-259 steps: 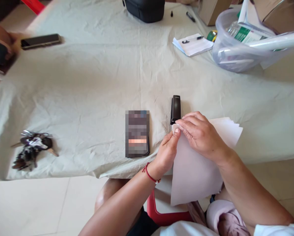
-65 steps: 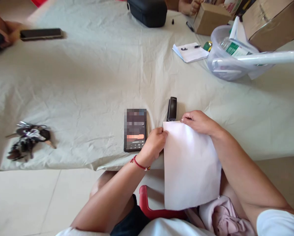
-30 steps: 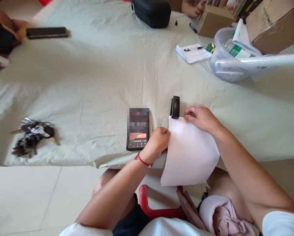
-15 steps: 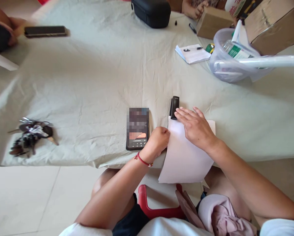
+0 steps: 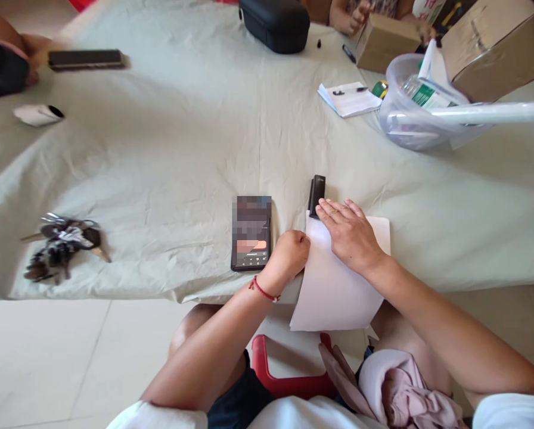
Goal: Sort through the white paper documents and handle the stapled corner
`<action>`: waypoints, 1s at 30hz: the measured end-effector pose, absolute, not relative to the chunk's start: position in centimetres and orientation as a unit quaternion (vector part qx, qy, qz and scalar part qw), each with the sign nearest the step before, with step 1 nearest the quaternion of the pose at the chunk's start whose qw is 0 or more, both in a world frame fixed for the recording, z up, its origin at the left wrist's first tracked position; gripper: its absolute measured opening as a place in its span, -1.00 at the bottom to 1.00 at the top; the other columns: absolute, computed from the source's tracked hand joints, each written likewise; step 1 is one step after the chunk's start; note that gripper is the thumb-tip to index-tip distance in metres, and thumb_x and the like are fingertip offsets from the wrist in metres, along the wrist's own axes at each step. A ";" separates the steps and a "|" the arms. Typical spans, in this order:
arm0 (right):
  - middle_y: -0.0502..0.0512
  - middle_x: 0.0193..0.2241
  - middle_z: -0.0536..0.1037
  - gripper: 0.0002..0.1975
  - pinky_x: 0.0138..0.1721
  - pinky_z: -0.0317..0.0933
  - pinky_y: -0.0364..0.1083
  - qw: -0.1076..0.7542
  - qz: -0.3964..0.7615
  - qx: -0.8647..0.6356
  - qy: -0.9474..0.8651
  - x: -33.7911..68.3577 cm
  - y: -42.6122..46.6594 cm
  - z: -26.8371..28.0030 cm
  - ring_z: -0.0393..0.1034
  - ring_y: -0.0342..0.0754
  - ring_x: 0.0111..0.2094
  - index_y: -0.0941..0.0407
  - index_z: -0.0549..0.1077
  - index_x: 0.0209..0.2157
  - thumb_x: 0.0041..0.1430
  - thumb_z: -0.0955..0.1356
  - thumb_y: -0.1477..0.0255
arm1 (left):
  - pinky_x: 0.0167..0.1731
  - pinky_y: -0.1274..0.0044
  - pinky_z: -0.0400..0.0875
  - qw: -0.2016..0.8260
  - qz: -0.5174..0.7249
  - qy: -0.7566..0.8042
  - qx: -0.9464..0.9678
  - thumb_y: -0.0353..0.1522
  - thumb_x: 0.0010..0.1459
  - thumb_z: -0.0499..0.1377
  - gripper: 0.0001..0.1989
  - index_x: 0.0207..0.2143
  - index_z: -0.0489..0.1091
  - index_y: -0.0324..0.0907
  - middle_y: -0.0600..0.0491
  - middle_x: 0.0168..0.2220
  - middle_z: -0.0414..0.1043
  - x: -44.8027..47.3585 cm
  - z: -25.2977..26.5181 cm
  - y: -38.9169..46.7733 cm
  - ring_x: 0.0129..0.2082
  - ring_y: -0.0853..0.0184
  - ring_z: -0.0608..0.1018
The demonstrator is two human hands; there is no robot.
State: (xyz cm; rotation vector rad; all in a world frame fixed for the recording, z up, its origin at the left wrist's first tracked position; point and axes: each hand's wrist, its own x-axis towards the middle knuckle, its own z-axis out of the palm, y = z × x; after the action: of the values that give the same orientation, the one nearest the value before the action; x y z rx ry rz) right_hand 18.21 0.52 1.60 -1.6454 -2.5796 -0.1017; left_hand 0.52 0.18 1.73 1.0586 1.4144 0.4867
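White sheets of paper [image 5: 338, 292] lie at the table's front edge, their lower part overhanging it. A black stapler [image 5: 317, 193] is at their top left corner, over the paper's edge. My left hand [image 5: 292, 255] is closed at the left edge of the sheets, the edge running into its curled fingers. My right hand [image 5: 351, 235] lies palm down over the paper with fingers stretched out, the fingertips at the near end of the stapler. Left of my left hand lies a phone [image 5: 251, 233] with its screen lit and partly blurred.
A bunch of keys [image 5: 68, 247] lies at the left. Further back are a white roll [image 5: 38, 115], a dark flat case [image 5: 86, 59], a black zip case [image 5: 276, 24], a notepad [image 5: 350, 99], a plastic basket [image 5: 401, 104] and cardboard boxes [image 5: 494, 50]. Other people's hands [image 5: 356, 18] show behind.
My right hand has slid slightly down and left, its fingertips a little lower on the stapler. My left hand stays put. At far left, the white roll has shifted and now lies separately.
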 end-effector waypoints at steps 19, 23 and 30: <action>0.17 0.09 0.72 -0.70 0.35 0.42 0.23 0.495 0.080 -0.694 -0.517 27.1 -0.8 5.0 0.63 0.15 0.16 -0.02 0.69 0.07 0.45 0.42 0.19 | -0.33 0.41 0.07 0.562 0.259 0.462 0.635 -0.35 0.46 0.06 -0.76 -0.35 0.21 -0.04 0.13 -0.50 0.28 -0.4 3.4 -2.3 -0.47 0.26 0.29; 0.26 -0.01 0.71 -0.68 0.22 0.48 0.22 0.593 0.202 -0.691 -0.361 30.7 -1.6 4.4 0.65 0.18 0.02 -0.02 0.65 -0.15 0.28 0.52 0.03 | -0.29 0.43 0.13 0.567 0.323 0.466 0.597 -0.35 0.48 0.05 -0.74 -0.37 0.20 -0.05 0.16 -0.49 0.23 -0.6 3.1 -1.9 -0.47 0.30 0.24; 0.25 -0.06 0.73 -0.52 0.08 0.58 0.20 0.538 0.371 -0.685 -0.322 30.7 -2.8 1.6 0.64 0.29 0.12 -0.06 0.65 -0.14 0.27 0.45 -0.17 | -0.18 0.49 0.27 0.563 0.377 0.490 0.548 -0.36 0.49 0.07 -0.81 -0.29 0.29 -0.08 0.09 -0.34 0.42 -0.3 2.7 -1.1 -0.30 0.30 0.41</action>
State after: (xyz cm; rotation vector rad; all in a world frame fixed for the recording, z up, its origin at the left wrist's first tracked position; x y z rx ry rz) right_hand 30.70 -2.77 1.59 -1.6302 -0.7659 0.8816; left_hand -0.33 -1.14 2.72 1.2903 1.1526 0.8885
